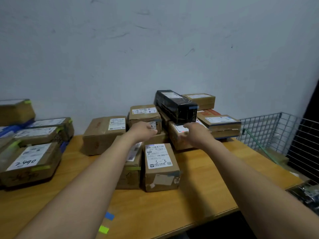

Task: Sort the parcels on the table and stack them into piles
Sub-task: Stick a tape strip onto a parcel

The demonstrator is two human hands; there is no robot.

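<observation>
Both arms reach out over the wood table [207, 195] to the pile of parcels [160, 167] at the middle of the back edge. L hand [144, 131] is in front of a small brown box [145, 115]. Its fingers bend away from view, so can't tell if they hold it. R hand [196, 135] is over a tipped brown box [177, 140], fingers out straight & a bit apart, blurry. A long black box [176, 106] lies on top of the pile, just behind R hand. More brown boxes sit in stacks [29, 163] at the left edge. Flat boxes [222, 125] are by the back right corner, next to a wire basket [276, 131].
</observation>
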